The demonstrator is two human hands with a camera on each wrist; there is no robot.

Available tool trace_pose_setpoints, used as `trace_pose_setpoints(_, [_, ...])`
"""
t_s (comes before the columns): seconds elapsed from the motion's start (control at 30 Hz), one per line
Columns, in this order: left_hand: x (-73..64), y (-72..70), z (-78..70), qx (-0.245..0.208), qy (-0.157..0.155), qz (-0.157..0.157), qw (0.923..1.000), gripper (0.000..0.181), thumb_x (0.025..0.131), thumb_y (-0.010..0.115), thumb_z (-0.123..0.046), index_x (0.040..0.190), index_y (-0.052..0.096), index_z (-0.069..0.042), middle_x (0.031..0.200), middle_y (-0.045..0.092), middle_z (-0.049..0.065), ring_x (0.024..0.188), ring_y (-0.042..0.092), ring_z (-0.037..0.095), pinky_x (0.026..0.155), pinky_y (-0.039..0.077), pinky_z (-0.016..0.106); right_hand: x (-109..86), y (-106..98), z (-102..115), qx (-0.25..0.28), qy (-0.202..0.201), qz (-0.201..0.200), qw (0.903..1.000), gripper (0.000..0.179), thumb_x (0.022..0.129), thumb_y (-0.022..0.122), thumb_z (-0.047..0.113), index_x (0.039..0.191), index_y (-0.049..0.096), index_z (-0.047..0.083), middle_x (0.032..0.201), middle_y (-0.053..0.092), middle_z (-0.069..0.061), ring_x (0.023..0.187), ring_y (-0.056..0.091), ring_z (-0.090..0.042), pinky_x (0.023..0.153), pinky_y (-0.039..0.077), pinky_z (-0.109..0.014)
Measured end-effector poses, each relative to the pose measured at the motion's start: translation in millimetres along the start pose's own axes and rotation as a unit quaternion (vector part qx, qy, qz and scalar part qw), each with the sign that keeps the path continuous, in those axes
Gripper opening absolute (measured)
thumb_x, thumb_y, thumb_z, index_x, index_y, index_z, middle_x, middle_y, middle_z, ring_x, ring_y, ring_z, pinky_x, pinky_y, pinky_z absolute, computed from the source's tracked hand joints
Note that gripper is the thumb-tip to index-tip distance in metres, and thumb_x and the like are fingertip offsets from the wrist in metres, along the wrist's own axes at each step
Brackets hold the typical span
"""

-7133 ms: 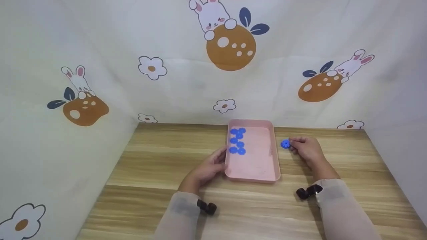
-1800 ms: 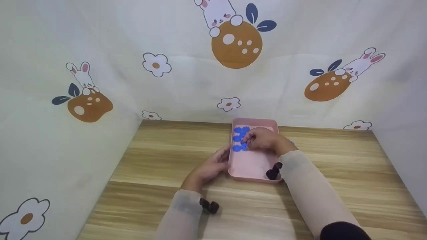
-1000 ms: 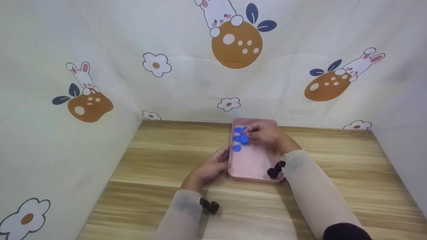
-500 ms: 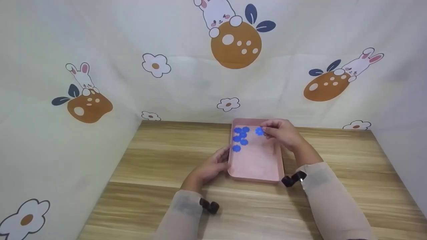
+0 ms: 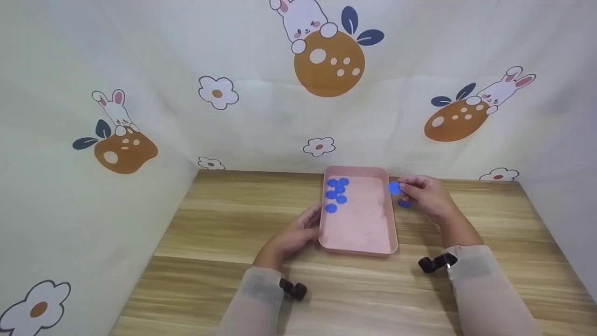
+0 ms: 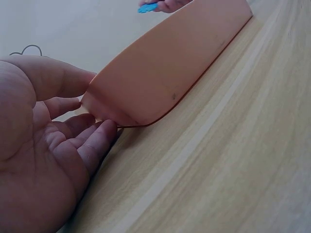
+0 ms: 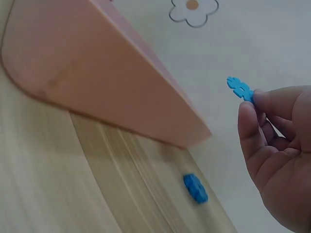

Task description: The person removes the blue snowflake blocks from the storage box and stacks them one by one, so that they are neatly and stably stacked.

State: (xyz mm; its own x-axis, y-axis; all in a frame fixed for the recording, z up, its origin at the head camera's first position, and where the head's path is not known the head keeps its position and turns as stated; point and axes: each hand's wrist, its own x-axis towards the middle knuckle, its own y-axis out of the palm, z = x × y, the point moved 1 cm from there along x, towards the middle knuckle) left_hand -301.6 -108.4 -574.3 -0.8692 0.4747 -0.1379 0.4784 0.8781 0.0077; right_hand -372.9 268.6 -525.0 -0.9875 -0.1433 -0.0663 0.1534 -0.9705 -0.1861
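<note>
My right hand [image 5: 426, 196] pinches a blue notched plastic disc [image 5: 395, 188] between thumb and index finger, just beyond the tray's right rim. In the right wrist view that disc [image 7: 240, 89] is raised and tilted above a small blue stack of discs [image 7: 195, 188] on the table. The pink tray [image 5: 368, 233] holds several more blue discs [image 5: 331, 194] in two uneven columns along its left side. My left hand [image 5: 296, 235] rests against the tray's left wall; in the left wrist view its fingertips [image 6: 104, 131] touch the wall near the bottom edge.
The wood-grain table [image 5: 210, 224] ends at a pale cloth backdrop [image 5: 261, 126] printed with rabbits, oranges and flowers. The cloth rises behind the table and on both sides. A black wrist camera [image 5: 293, 289] sits on the left sleeve, another [image 5: 437, 263] on the right.
The right hand has taken a disc from the lower right column in the tray and carried it rightward over the rim, above the blue stack. The left hand has stayed at the tray's side.
</note>
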Motion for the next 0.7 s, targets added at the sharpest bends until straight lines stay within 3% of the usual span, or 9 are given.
trace_pose_setpoints(0.17, [0.9, -0.1, 1.3, 0.003, 0.011, 0.007, 0.9999, 0.079, 0.102, 0.055, 0.0, 0.172, 0.019, -0.01, 0.181, 0.019, 0.012, 0.169, 0.018, 0.031, 0.137, 0.021, 0.049, -1.5, -15, -13, 0.013, 0.025, -0.019, 0.9994, 0.039, 0.106, 0.067, 0.018, 0.136, 0.065, -0.007, 0.098, 0.075, 0.01, 0.088, 0.069, -0.005, 0.082, 0.064, -0.019])
trace_pose_setpoints(0.4, [0.3, -0.5, 0.9, 0.004, -0.003, 0.0, 1.0, 0.081, 0.102, 0.058, -0.002, 0.172, 0.02, -0.013, 0.181, 0.02, 0.009, 0.169, 0.018, 0.03, 0.138, 0.019, 0.049, 1.6, -26, -30, 0.0, 0.065, -0.026, 0.9975, 0.04, 0.106, 0.068, 0.024, 0.137, 0.066, -0.002, 0.099, 0.074, 0.008, 0.09, 0.068, -0.007, 0.084, 0.064, -0.022])
trace_pose_setpoints(0.57, [-0.8, 0.4, -1.1, 0.0, 0.004, 0.003, 1.0, 0.081, 0.102, 0.056, -0.001, 0.172, 0.019, -0.012, 0.181, 0.019, 0.011, 0.169, 0.018, 0.03, 0.138, 0.019, 0.049, 3.0, -31, -40, -0.029, 0.096, -0.024, 0.9946, 0.044, 0.106, 0.067, 0.026, 0.142, 0.065, 0.0, 0.099, 0.076, 0.008, 0.088, 0.068, -0.007, 0.079, 0.062, -0.022])
trace_pose_setpoints(0.7, [-1.3, 0.5, -1.5, 0.0, 0.007, 0.005, 1.0, 0.08, 0.102, 0.057, 0.0, 0.172, 0.02, -0.011, 0.181, 0.02, 0.011, 0.169, 0.019, 0.031, 0.137, 0.02, 0.049, 3.5, -31, -44, -0.049, 0.096, -0.026, 0.9938, 0.043, 0.106, 0.066, 0.024, 0.142, 0.065, -0.001, 0.098, 0.076, 0.008, 0.086, 0.068, -0.006, 0.077, 0.062, -0.021])
